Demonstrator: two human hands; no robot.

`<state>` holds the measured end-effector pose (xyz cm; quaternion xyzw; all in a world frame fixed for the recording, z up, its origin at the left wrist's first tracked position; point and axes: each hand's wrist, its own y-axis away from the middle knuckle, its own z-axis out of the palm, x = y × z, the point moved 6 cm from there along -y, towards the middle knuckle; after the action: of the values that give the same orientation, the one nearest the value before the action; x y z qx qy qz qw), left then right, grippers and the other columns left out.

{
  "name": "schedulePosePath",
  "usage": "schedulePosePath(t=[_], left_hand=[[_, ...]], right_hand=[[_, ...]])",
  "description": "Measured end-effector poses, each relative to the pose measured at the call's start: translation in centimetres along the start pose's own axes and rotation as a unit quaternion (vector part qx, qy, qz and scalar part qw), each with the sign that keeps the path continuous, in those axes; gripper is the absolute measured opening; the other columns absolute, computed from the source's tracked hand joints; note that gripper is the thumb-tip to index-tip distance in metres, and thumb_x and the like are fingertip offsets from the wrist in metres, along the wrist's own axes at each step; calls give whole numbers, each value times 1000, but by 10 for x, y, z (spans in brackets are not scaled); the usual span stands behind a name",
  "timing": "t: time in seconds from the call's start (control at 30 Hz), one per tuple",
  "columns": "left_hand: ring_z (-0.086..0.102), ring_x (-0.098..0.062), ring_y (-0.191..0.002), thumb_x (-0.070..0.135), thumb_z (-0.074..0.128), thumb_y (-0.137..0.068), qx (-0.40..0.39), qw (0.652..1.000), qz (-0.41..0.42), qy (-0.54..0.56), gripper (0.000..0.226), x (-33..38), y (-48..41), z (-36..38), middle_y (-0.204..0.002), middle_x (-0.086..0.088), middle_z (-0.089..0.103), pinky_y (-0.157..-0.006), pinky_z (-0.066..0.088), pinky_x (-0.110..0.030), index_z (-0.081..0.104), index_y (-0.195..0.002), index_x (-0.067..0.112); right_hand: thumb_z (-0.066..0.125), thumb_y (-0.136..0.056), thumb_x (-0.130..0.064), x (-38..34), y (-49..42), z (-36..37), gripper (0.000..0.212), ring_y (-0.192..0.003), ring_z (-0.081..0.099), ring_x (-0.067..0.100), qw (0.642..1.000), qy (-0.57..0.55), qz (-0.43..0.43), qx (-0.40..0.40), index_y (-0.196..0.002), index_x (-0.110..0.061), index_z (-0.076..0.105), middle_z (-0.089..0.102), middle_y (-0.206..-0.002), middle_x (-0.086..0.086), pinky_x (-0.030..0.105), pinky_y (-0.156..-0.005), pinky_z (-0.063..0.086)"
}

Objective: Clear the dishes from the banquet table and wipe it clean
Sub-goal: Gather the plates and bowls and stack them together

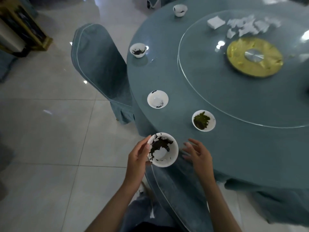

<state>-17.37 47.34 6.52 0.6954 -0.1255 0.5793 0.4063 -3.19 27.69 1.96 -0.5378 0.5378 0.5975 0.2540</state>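
Surface (pixel 167 72) blue-draped, glass turntable (pixel 209 72) central | left hand (pixel 137 158) grips dirty bowl (pixel 162 149) by its rim at surface edge, well outside turntable | right hand (pixel 197 154) spread, empty, beside bowl | risk: one-sided grip may tip dregs onto chair (pixel 175 190).

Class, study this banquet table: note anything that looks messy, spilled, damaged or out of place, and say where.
Crumpled white napkins lie strewn across the far side of the glass turntable. The bowl in the left hand is smeared with dark residue. Nothing looks broken or tipped over.
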Motion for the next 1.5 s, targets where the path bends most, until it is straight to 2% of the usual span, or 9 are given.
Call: schedulePosePath(t=[0.1, 0.33, 0.53, 0.6, 0.7, 0.87, 1.1, 1.3, 1.5], left_hand=[[70, -13, -112, 20, 57, -106, -7, 1000, -3, 12, 28, 7, -10, -1, -121, 7, 73, -78, 63, -35, 69, -130, 25], [69, -12, -112, 20, 56, -106, -27, 1000, -8, -2, 29, 11, -24, -8, -119, 9, 73, -77, 63, -35, 69, -131, 27], [69, -14, -115, 21, 55, -107, -27, 999, -8, -21, 30, 15, -32, -12, -123, 8, 72, -80, 64, -39, 68, -133, 27], [68, -13, -116, 22, 55, -107, -23, 999, -3, -28, 30, 16, -35, -14, -124, 9, 72, -82, 64, -38, 68, -133, 29], [68, -10, -115, 23, 54, -107, -10, 1000, 1, -25, 30, 19, -36, -21, -123, 12, 72, -79, 63, -34, 68, -131, 33], [67, -5, -114, 24, 55, -106, 3, 1000, 11, -13, 29, 25, -42, -38, -121, 16, 72, -76, 62, -31, 68, -129, 37], [67, -6, -115, 27, 55, -107, 20, 1000, 11, 15, 33, 33, -77, -76, -125, 13, 71, -79, 64, -35, 66, -137, 29], [64, 6, -112, 25, 54, -108, -44, 999, 31, 6, 31, 47, -123, -114, -119, 27, 70, -76, 62, -27, 66, -134, 36], [64, 7, -115, 29, 56, -106, -100, 994, 41, 9, 29, 69, -155, -156, -123, 31, 68, -76, 59, -23, 67, -128, 44]], right_hand=[[60, -103, -33, 24, -32, -23, 42, -97, 72, 11, 995, 23, 34, 94, -143, -20, 53, 69, -121, 2, 27, -79, 59], [57, -105, -35, 69, -100, -52, 61, -103, 71, 27, 972, -39, 138, 185, -157, -15, 34, 65, -126, 9, 50, -89, 61], [61, -102, -37, 68, -132, -54, 38, -96, 70, 21, 961, -21, 129, 243, -130, -12, 65, 70, -118, 4, 42, -82, 61], [61, -103, -31, 65, -135, -58, 31, -99, 68, 21, 951, 15, 126, 281, -123, -10, 69, 72, -114, 6, 33, -82, 56], [64, -101, -24, 62, -140, -62, 27, -100, 67, 22, 943, 45, 132, 302, -119, -5, 71, 73, -112, 10, 35, -88, 53], [66, -100, -19, 50, -139, -55, 15, -95, 71, 26, 953, 23, 121, 277, -109, -7, 67, 70, -106, 11, 45, -84, 63], [64, -101, -20, -15, -85, 2, 15, -94, 70, 22, 973, -23, 53, 225, -107, -6, 65, 69, -103, 10, 36, -77, 63], [64, -101, -24, -67, -42, 86, 9, -85, 71, 15, 978, -21, 6, 209, -100, -16, 68, 73, -96, 1, 23, -62, 60], [64, -101, -23, -102, -31, 199, 8, -79, 71, 7, 994, 32, -32, 101, -97, -19, 69, 74, -87, -5, 22, -68, 56]])
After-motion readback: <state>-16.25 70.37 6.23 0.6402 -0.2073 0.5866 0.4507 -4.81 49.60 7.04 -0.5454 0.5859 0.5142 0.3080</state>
